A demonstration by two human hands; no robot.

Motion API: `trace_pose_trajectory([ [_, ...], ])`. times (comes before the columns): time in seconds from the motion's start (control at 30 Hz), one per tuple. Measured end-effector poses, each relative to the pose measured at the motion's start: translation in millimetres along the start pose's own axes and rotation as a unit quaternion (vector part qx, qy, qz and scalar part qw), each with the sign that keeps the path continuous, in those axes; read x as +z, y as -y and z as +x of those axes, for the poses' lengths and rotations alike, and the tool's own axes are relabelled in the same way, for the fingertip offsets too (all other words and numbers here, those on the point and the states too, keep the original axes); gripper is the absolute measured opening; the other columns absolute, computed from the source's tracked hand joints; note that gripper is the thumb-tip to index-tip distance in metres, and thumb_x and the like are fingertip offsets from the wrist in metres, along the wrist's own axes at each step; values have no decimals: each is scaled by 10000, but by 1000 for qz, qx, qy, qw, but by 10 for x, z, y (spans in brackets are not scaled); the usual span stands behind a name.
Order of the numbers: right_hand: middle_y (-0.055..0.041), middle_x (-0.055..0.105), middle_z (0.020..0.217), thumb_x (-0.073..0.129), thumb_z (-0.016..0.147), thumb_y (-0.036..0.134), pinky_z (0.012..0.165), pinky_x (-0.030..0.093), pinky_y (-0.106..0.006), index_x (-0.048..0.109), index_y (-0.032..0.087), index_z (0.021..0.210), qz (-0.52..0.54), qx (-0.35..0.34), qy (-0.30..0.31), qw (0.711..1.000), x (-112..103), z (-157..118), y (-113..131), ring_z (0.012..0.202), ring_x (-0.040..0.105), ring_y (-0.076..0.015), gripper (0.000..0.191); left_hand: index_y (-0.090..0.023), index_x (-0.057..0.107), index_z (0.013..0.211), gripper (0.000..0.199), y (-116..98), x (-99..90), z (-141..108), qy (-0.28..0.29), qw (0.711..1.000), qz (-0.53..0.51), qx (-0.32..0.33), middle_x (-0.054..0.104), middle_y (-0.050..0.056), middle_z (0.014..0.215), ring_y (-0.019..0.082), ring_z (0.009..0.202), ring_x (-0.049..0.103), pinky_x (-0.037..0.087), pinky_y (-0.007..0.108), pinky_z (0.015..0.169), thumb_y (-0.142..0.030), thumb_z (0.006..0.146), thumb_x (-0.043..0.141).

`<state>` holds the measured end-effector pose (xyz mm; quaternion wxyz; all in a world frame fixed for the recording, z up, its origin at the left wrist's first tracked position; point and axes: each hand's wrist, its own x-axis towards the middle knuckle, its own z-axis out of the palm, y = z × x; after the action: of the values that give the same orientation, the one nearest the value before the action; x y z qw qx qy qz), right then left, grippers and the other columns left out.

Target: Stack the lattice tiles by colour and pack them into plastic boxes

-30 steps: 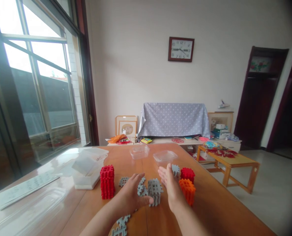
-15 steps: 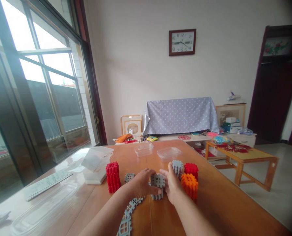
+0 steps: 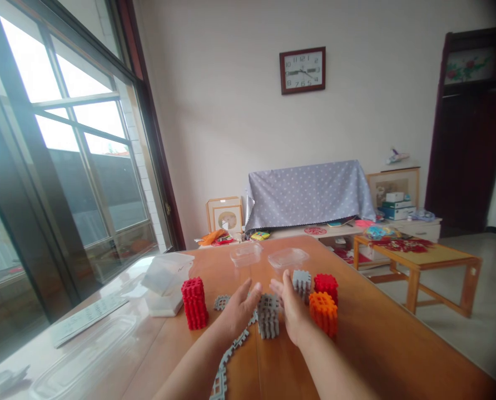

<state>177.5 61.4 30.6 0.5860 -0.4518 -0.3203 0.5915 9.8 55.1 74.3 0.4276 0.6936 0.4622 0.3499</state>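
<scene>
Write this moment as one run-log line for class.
left hand: open | right hand: open | gray stack: standing between both hands | orange stack: right of right hand | contact: unclear

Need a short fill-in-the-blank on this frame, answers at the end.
1. Between the left hand and right hand stands a ____ stack of pieces.
2. The orange stack is nearer the ____ hand.
3. A ____ hangs on the wall above the polka-dot cloth.

Missing: gray; right; clock.
</scene>
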Motion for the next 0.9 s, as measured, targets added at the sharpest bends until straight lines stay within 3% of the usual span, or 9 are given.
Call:
trace_pose_trajectory([
  [0.1,-69,376,1634,352,858,867,1279,89,-433,514,223,1486,-6,-19,15,1000,39,-58,-6,1559,228,-225,915,-269,250,1618,906,40,132,-63,16,991,-118,-53,203,14,1699,264,1583,104,148,478,1285,-832,907,255],
  [0.2,-35,269,1674,423,854,845,1281,55,-405,437,232,1534,-7,-32,36,999,62,-69,-39,1575,154,-203,915,-288,129,1638,954,53,246,-89,34,978,-172,-117,108,-2,1713,258,1583,82,127,502,1283,-867,880,147],
  [0.33,-16,219,1684,462,867,810,1281,33,-376,382,237,1558,-21,-60,53,997,63,-15,-83,1578,127,-186,901,-223,103,1644,1030,44,315,-60,34,968,-203,-142,69,14,1716,270,1581,90,76,450,1295,-887,856,102],
  [0.57,4,226,1684,517,871,771,1283,33,-356,376,258,1561,-33,-76,43,996,69,73,-151,1577,130,-177,871,-237,117,1642,1015,92,383,0,26,961,-259,-98,67,3,1718,257,1584,57,62,432,1302,-885,862,160],
  [0.7,-5,229,1687,459,867,814,1284,40,-400,352,272,1574,-24,-63,31,997,80,77,-175,1577,141,-190,897,-214,143,1640,1006,32,423,-1,39,954,-286,-79,80,1,1717,240,1585,15,36,428,1302,-863,874,79],
  [0.8,-20,278,1676,386,851,864,1278,111,-452,368,305,1568,16,-39,22,999,79,61,-162,1567,192,-212,909,-203,91,1645,1031,-26,455,13,-6,951,-294,-96,44,-2,1720,219,1584,-12,43,393,1301,-872,861,57],
  [0.9,-63,298,1670,371,827,893,1268,166,-458,359,265,1576,41,-21,17,999,71,46,-146,1558,226,-227,977,-175,58,1645,1088,-36,493,38,-56,944,-299,-127,32,25,1723,216,1586,7,39,382,1298,-901,834,67],
])
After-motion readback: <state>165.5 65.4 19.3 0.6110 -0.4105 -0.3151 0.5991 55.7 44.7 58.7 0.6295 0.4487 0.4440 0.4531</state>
